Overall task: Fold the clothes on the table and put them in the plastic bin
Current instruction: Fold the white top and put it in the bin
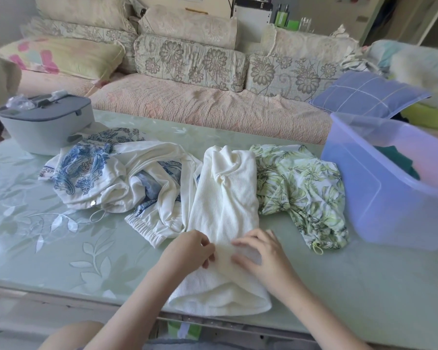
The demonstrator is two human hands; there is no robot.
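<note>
Both hands work on a cream ribbed garment [223, 198] that lies lengthwise on the pale green leaf-patterned surface [61, 243], its near hem reaching the front edge. The left hand [190, 248] has its fingers [209, 251] pinched on a fold of the ribbed fabric; the right hand [259, 251] has its fingers curled, gripping the same fold from the other side. Just left of it sits a crumpled white and blue patterned heap [116, 178], touching its edge; just right lies a green leaf-print garment [301, 188]. At the far right stands the purple translucent plastic bin [379, 198], with dark teal cloth [400, 160] inside. A grey lidded container [43, 122] rests at the back left
</note>
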